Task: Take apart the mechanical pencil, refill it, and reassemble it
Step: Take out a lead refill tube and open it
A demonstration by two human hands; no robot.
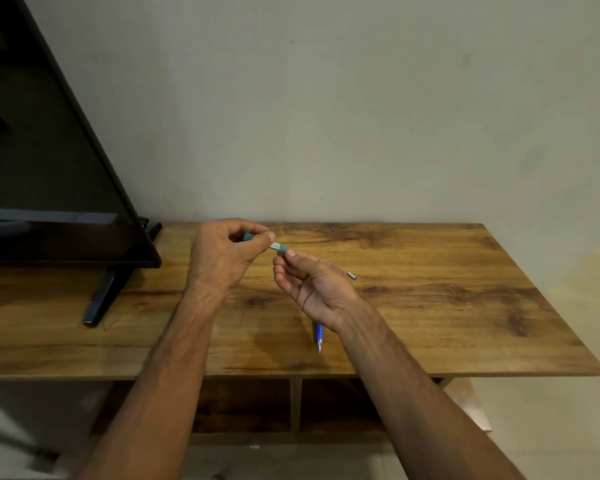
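Note:
A small teal lead tube [277, 246] with a white label is held above the wooden table [430, 306]. My left hand [222, 258] grips its far end between thumb and fingers. My right hand [305, 282] pinches the tube's near end with thumb and forefinger. The blue mechanical pencil [318, 336] lies on the table under my right wrist, tip pointing toward me; its upper part is hidden by the wrist. A small dark metal cap [351, 275] lies on the table to the right of my right hand.
A black television [49, 168] on a stand foot [101, 299] fills the table's left part. A plain wall stands behind. The table's right corner and front edge lie close, with open shelves [291, 407] below.

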